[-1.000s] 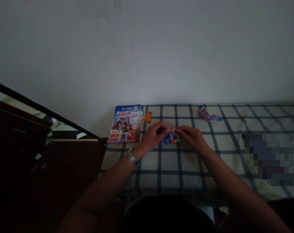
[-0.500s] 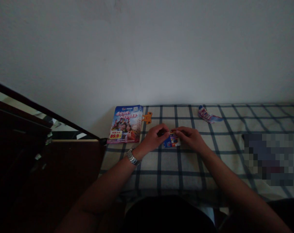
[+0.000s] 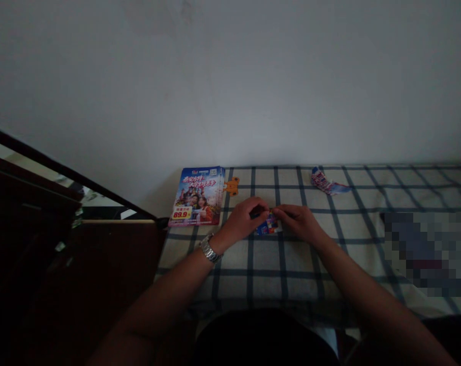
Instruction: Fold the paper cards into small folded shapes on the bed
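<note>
Between my hands is a small piece of printed paper [image 3: 268, 226], blue with orange and purple patches, just over the checked cloth [image 3: 230, 274]. My left hand [image 3: 247, 218], with a metal watch on its wrist, pinches the paper's top left edge. Thumb and fingers of my right hand [image 3: 298, 219] close on its top right edge. To the left lies a stack of flyers [image 3: 196, 195] with a castle, two figures and "89.9" printed on top. Beside the stack is an orange bear-shaped cutout [image 3: 231, 186].
A crumpled blue and pink piece of paper [image 3: 327, 184] lies at the back near the wall [image 3: 253, 91]. At the right a blurred-out dark object [image 3: 424, 254] rests on the cloth. A dark bar [image 3: 73, 178] and dark wooden furniture [image 3: 24, 203] stand at the left.
My fingertips have shifted slightly along the paper's top edge and come closer together. Both hands keep their grip on it; the stack and the crumpled paper stay put.
</note>
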`<action>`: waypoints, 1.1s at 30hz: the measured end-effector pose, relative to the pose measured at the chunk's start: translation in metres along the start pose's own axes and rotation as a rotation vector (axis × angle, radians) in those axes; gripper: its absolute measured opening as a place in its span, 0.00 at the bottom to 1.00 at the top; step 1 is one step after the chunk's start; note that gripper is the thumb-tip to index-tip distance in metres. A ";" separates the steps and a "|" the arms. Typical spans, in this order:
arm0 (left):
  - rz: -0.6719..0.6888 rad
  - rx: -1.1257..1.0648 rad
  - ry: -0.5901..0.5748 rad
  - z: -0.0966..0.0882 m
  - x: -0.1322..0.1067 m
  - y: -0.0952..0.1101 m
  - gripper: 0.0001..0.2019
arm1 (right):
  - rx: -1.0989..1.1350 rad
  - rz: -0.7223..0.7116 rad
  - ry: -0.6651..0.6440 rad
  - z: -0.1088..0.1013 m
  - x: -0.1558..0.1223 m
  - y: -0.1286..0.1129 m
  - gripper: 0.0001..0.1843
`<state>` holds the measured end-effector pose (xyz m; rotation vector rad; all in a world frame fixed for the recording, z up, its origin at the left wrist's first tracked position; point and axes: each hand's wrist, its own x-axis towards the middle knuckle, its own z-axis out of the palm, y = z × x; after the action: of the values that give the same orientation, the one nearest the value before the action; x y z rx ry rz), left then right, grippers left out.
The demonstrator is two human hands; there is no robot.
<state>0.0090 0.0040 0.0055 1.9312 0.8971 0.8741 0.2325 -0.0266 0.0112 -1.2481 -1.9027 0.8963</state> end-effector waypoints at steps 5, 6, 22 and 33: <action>-0.025 -0.025 0.004 -0.001 0.001 -0.002 0.07 | 0.052 0.040 0.029 0.004 0.001 0.002 0.23; -0.030 -0.033 0.010 -0.001 0.001 -0.002 0.07 | 0.072 0.049 0.033 0.005 0.001 0.003 0.22; -0.038 -0.052 0.032 -0.003 0.001 -0.001 0.06 | 0.308 0.090 0.125 0.006 0.003 0.006 0.16; -0.035 -0.026 0.011 -0.004 0.001 0.000 0.07 | 0.250 0.073 0.176 0.008 0.003 0.007 0.16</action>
<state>0.0068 0.0066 0.0071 1.8846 0.9194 0.8730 0.2285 -0.0231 0.0019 -1.2077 -1.5645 0.9947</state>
